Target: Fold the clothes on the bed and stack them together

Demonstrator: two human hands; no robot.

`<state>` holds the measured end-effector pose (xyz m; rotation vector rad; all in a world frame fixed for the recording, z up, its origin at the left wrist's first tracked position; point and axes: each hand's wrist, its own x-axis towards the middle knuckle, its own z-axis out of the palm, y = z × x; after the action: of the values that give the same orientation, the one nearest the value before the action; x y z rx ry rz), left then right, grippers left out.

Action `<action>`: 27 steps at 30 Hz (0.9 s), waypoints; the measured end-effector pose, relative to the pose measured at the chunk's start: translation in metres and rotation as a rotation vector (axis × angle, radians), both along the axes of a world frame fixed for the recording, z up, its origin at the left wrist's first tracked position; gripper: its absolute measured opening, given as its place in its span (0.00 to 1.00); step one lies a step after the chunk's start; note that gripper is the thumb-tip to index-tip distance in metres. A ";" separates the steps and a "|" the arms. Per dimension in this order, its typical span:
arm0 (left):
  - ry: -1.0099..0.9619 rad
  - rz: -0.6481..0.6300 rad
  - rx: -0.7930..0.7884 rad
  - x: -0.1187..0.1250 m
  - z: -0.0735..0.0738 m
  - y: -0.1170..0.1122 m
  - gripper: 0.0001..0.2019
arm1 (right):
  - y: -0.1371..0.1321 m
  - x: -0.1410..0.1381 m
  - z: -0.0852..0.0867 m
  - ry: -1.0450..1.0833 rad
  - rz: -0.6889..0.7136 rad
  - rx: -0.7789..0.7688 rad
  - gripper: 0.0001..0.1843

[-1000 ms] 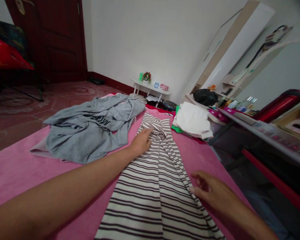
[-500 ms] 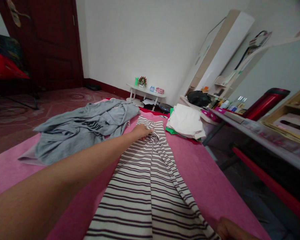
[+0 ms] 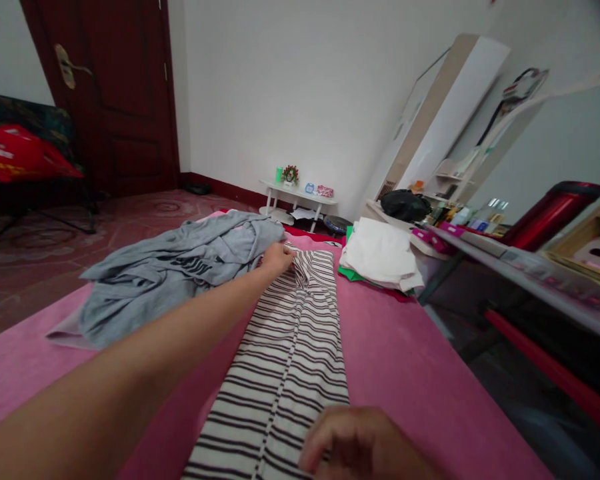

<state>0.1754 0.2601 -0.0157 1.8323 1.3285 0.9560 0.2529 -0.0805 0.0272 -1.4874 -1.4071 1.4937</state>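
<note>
A white garment with dark stripes (image 3: pixel 285 353) lies lengthwise on the pink bed cover (image 3: pixel 395 360), folded into a long strip. My left hand (image 3: pixel 279 259) reaches to its far end and pinches the bunched cloth there. Low in the view, my right hand (image 3: pixel 365 440) hovers over the near right part of the garment. Its fingers are loosely bent and apart, and I see no cloth between them. Left of the garment spreads a crumpled grey garment (image 3: pixel 180 273) with dark lettering.
Folded white clothes (image 3: pixel 380 253) with green beneath lie at the far right of the bed. A desk (image 3: pixel 530 273) with bottles and a red cylinder (image 3: pixel 555 213) stands at right. Beyond the bed is a low white table (image 3: pixel 300 195); a red bag (image 3: pixel 25 153) sits on a chair at left.
The striped garment's right side has come over toward the left, making the strip narrower. My right hand has moved left from its edge to above the cloth. My left hand stays at the far end.
</note>
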 end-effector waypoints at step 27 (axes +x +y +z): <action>-0.028 -0.018 0.450 -0.006 -0.025 -0.042 0.11 | 0.279 0.095 -0.079 -1.211 -0.341 0.654 0.19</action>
<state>0.1692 0.2184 -0.0407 2.1435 1.1405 1.3493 0.3482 0.1980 -0.0521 -2.0560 -1.8272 -0.2542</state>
